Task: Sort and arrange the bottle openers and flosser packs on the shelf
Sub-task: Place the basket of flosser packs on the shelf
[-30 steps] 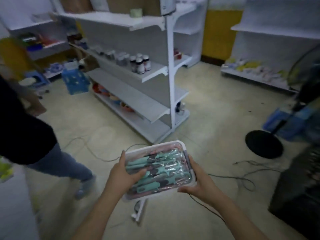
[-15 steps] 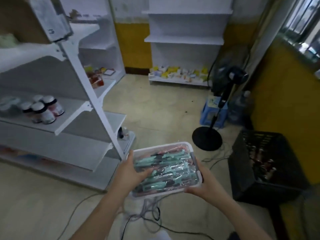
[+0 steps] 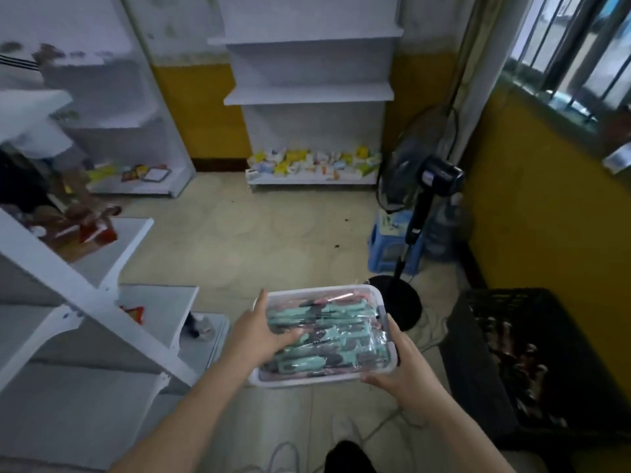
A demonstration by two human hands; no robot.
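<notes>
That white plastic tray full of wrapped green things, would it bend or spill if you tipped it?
The white plastic tray probably stays stiff: its rim looks straight while the left hand and right hand hold it. The shiny-wrapped teal-handled packs are heaped loosely to the rim, so they would likely slide out if tilted.

The dark crate's [image 3: 546,363] contents are too dim and blurred to identify.
</notes>
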